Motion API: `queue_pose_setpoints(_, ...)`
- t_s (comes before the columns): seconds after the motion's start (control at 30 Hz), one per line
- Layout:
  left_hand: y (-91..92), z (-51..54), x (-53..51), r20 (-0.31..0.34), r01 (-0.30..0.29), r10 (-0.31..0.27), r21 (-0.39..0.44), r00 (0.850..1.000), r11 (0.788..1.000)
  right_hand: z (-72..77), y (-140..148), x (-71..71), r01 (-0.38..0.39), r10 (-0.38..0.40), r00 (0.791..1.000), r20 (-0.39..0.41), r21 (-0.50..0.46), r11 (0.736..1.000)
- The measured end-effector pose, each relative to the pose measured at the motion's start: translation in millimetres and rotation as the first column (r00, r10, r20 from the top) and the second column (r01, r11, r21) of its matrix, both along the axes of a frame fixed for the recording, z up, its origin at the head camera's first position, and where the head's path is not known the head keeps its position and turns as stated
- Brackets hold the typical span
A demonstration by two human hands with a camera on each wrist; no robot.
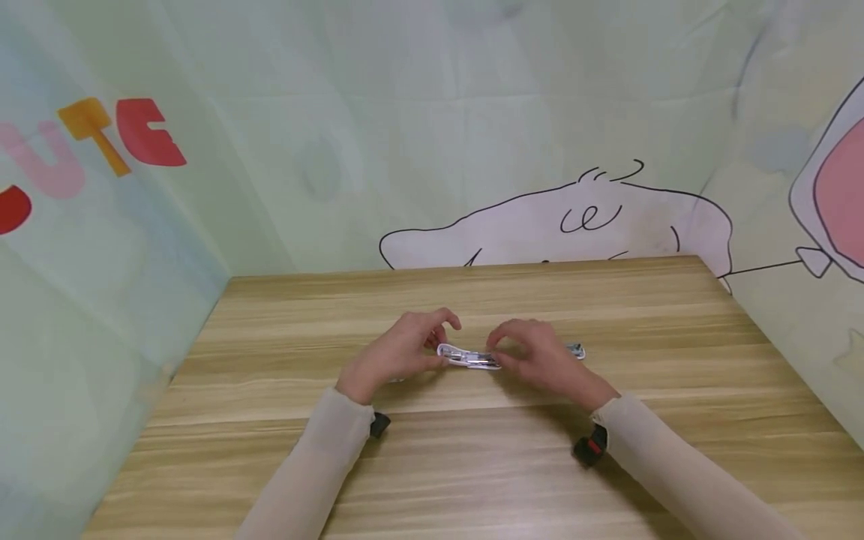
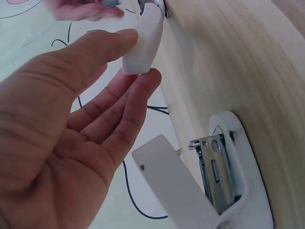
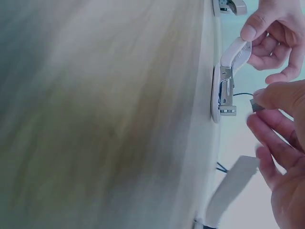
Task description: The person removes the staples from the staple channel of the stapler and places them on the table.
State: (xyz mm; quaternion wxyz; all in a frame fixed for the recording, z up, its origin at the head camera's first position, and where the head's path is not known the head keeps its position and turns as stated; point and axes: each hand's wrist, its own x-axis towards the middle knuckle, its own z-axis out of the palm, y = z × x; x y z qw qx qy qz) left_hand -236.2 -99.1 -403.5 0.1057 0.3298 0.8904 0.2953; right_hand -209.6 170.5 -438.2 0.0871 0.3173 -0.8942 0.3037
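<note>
A white stapler [image 1: 469, 358] lies opened out on the wooden table between both hands. My left hand [image 1: 405, 349] pinches its white end [image 2: 143, 43] between thumb and fingertips. The stapler's metal channel [image 3: 227, 90] is exposed in the right wrist view, facing my right hand [image 3: 286, 138]. Between the thumb and fingers of that hand is a small grey block [image 3: 256, 105], which looks like a strip of staples, held just off the channel's end.
A second white stapler [image 2: 176, 186], its arm raised, stands beside the left hand. Another [image 1: 576, 350] is beyond the right hand, partly hidden in the head view; its raised arm [image 3: 231, 191] shows in the right wrist view. A printed cloth [image 1: 439, 135] hangs behind the table [image 1: 472, 465].
</note>
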Motion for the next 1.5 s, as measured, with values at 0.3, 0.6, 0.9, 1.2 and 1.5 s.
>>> queue_pose_setpoints(0.3,-0.6,-1.3,-0.1,-0.011,-0.005,0.005,-0.016,1.000,1.000,6.5,-3,19.7,-0.110,0.104,0.994,0.041,0.162,0.981)
queue_pose_setpoints(0.6,-11.0,-0.3,2.5,-0.028,-0.019,0.020,0.022,0.999,1.000,5.9,-7,22.3,-0.112,0.118,0.993,-0.012,0.249,0.962)
queue_pose_setpoints(0.9,-65.2,2.8,11.3,-0.068,-0.115,0.115,0.004,0.991,0.993,6.9,-35,17.7,-0.073,0.071,0.995,0.077,0.018,0.997)
queue_pose_setpoints(1.2,-74.4,-6.5,19.0,-0.022,-0.108,0.109,0.051,0.994,0.993,10.0,-109,14.6,-0.005,0.103,0.951,0.293,-0.319,0.948)
queue_pose_setpoints(1.5,-83.5,-9.0,23.1,-0.003,-0.148,0.150,0.120,0.989,0.982,-4.9,-146,10.3,0.044,0.019,0.963,0.268,-0.227,0.973)
